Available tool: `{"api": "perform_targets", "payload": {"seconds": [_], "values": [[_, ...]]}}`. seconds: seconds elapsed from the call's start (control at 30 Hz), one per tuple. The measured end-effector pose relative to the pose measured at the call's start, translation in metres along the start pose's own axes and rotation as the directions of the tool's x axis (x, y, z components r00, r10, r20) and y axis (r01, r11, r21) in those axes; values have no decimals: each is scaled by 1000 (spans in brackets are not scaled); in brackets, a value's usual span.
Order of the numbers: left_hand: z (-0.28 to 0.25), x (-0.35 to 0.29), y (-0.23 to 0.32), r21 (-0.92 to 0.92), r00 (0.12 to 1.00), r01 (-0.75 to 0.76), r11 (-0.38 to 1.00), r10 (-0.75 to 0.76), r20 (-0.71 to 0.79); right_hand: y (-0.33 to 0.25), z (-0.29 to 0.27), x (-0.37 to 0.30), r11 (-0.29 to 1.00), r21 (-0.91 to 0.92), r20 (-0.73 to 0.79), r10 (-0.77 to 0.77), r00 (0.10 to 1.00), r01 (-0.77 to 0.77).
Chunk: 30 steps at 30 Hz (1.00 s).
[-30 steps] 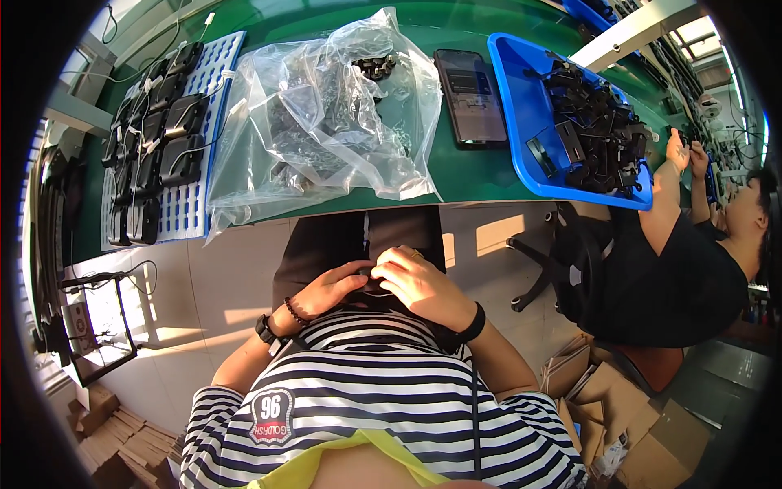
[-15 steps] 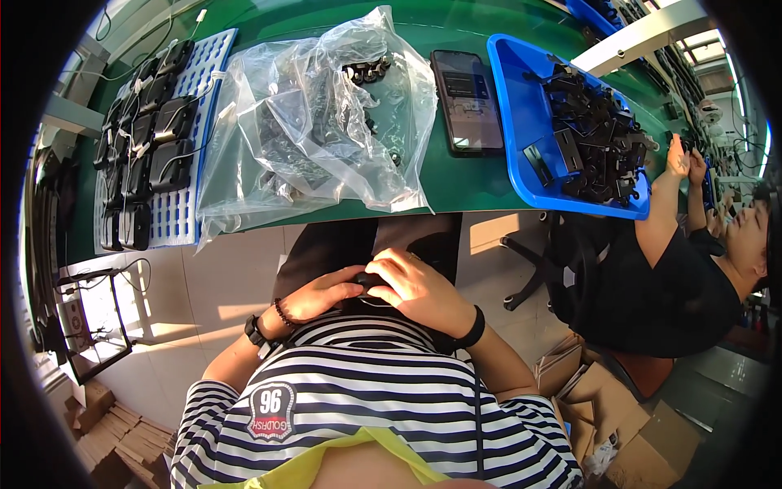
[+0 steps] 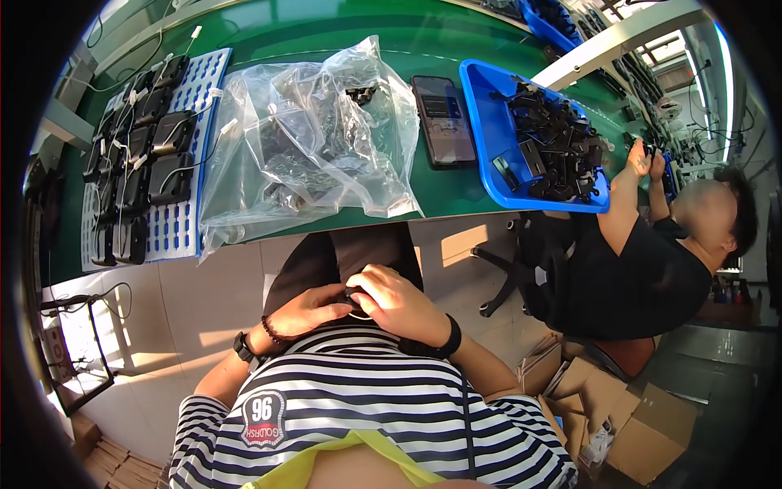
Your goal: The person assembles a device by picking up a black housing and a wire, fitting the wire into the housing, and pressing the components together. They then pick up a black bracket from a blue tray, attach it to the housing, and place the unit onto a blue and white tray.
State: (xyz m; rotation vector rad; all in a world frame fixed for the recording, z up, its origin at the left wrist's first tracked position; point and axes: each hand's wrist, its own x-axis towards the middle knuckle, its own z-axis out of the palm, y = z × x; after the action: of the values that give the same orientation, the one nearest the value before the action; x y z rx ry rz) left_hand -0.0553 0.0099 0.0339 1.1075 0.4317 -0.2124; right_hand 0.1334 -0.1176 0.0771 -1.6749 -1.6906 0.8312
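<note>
Low in front of my striped shirt, both hands meet over my lap, below the table edge. My left hand is closed around a small black part, mostly hidden by fingers. From the other side my right hand grips the same part with bent fingers. A short white wire curves out beneath the hands. Beyond them on the table lies a clear plastic bag with small dark parts in it. To its left, several black cased devices with white cables sit on a blue-and-white slotted tray.
A dark phone lies on the green table beside a blue bin of black plastic parts. At the right, a person in black works at the table. Cardboard boxes stand on the floor behind.
The view has shifted, so the table things sit lower and more to the left. My hands stay together on the black part, and less of it shows between the fingers.
</note>
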Motion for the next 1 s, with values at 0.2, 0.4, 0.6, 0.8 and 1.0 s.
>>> {"api": "perform_targets", "payload": {"seconds": [0.2,0.4,0.6,0.8,1.0], "values": [[-12,-18,-7,-108,997,-81,991,81,-5,-17,0,21,998,-15,61,-66,996,67],[-23,-20,-2,-149,998,-58,987,60,4,-23,6,33,991,-132,123,46,991,-29],[-45,-4,-6,-167,996,-21,986,35,81,-25,-5,49,980,-165,157,141,977,-115],[-63,15,9,-62,995,-33,998,38,92,-8,6,62,974,-202,111,125,986,-101],[-82,19,-5,-121,997,-42,992,50,60,-10,-8,76,971,-194,136,166,977,-138]]}}
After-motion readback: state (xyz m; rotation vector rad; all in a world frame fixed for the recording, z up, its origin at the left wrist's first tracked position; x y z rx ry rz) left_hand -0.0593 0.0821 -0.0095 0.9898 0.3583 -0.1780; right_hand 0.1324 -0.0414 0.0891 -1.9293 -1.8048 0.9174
